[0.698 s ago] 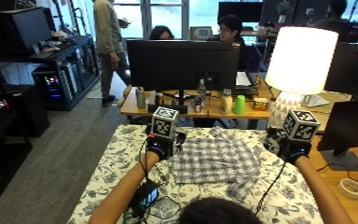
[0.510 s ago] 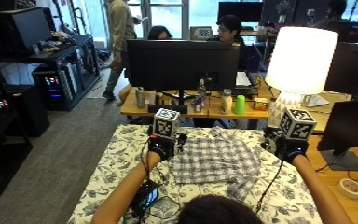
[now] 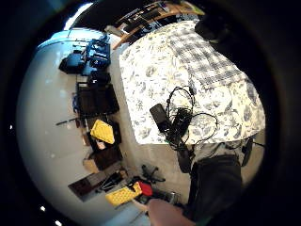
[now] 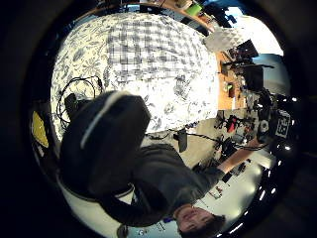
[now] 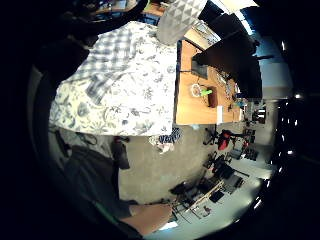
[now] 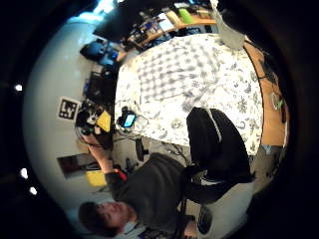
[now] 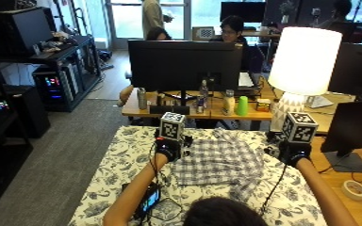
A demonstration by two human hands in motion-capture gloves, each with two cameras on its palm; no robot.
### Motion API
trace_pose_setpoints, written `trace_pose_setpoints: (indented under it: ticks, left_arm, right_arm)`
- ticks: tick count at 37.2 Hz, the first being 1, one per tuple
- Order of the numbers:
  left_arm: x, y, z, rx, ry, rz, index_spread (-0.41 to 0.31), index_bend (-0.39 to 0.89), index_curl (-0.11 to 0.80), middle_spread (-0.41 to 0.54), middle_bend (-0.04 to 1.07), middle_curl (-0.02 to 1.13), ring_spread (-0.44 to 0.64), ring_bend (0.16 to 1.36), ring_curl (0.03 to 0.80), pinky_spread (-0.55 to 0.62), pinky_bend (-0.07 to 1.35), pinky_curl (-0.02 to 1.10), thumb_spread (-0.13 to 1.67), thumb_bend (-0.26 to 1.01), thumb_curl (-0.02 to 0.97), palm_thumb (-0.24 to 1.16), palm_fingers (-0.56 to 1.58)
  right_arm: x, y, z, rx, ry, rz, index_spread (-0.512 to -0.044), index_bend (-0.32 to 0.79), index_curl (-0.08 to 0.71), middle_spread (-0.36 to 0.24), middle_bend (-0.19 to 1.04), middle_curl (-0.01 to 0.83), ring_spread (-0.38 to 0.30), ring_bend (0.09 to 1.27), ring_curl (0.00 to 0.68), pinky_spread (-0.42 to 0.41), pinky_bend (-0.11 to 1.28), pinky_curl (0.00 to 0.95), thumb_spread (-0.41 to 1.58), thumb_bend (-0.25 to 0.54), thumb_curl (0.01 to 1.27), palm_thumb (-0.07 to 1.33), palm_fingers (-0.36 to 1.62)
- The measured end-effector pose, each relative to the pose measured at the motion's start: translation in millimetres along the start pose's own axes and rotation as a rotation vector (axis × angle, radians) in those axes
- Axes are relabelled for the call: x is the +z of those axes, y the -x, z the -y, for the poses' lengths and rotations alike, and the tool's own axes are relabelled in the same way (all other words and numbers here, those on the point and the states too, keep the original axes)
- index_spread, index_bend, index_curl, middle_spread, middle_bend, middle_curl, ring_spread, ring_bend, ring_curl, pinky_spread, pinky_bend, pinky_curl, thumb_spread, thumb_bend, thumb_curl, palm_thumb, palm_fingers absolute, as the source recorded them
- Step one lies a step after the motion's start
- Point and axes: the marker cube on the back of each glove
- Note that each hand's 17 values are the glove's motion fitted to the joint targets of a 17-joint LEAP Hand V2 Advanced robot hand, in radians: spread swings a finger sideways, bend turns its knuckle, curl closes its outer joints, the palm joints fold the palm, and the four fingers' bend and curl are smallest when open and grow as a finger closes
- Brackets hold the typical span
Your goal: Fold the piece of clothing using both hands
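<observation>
Left hand point(image 7: 168, 149) and right hand point(image 7: 292, 153) flank the rumpled grey-checked shirt point(image 7: 218, 160) at frame centre; finger spread unclear on both.

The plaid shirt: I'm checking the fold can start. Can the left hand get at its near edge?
Probably yes: the left hand hangs by the plaid shirt with only bare tablecloth between.

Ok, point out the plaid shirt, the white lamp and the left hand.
plaid shirt point(image 7: 222, 160), outside view, middle of the cloth.
white lamp point(image 7: 303, 61), outside view, middle of the shade.
left hand point(image 7: 168, 148), outside view, back of the glove.
</observation>
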Motion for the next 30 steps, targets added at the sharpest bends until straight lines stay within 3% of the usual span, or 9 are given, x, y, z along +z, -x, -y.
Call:
trace_pose_setpoints:
  ticks: [8,16,20,25,30]
  left_arm:
    - [35.5,-12.5,39.7,0.033,0.031,-0.041,0.000,0.07,0.195,0.163,0.14,0.23,0.15,0.63,0.306,0.25,0.52,0.33,1.13,-0.01,0.135,0.10,0.21]
    - [109.8,-41.2,80.2,0.127,0.183,-0.061,-0.017,0.06,0.160,0.214,0.15,0.22,0.20,0.68,0.316,0.29,0.72,0.38,1.04,-0.02,0.179,0.13,0.12]
    - [135.8,-58.3,62.0,0.098,0.330,-0.042,-0.041,0.12,0.173,0.233,0.13,0.21,0.25,0.66,0.311,0.31,0.79,0.39,1.03,0.00,0.205,0.19,0.08]
    - [168.5,-65.7,69.4,0.043,0.450,-0.014,-0.057,0.13,0.185,0.246,0.14,0.21,0.28,0.66,0.306,0.32,0.83,0.40,1.03,0.00,0.226,0.25,0.07]
    - [185.2,-66.3,75.0,-0.004,0.558,0.022,-0.040,0.03,0.154,0.269,0.16,0.21,0.35,0.72,0.314,0.32,0.91,0.41,1.03,-0.01,0.241,0.29,0.02]
  right_arm:
    - [12.4,3.5,13.9,-0.009,0.023,0.010,-0.326,0.10,0.160,-0.026,0.20,0.302,-0.006,0.56,0.318,0.133,0.58,0.317,1.23,0.225,0.23,0.59,0.52]
    - [35.1,7.8,27.3,-0.045,0.073,-0.003,-0.327,0.10,0.169,-0.022,0.19,0.323,-0.007,0.56,0.330,0.134,0.58,0.328,1.25,0.187,0.25,0.61,0.50]
    - [52.1,-0.1,38.7,-0.037,0.085,0.008,-0.328,0.10,0.175,-0.021,0.19,0.331,-0.007,0.56,0.334,0.134,0.58,0.333,1.25,0.169,0.25,0.62,0.50]
    - [77.2,-15.8,53.4,-0.029,0.103,0.025,-0.326,0.10,0.179,-0.021,0.19,0.338,-0.007,0.56,0.339,0.134,0.59,0.337,1.26,0.147,0.26,0.63,0.49]
    - [94.5,-24.4,48.8,-0.021,0.142,0.042,-0.326,0.10,0.184,-0.016,0.19,0.345,-0.007,0.57,0.343,0.134,0.59,0.341,1.27,0.126,0.27,0.64,0.49]
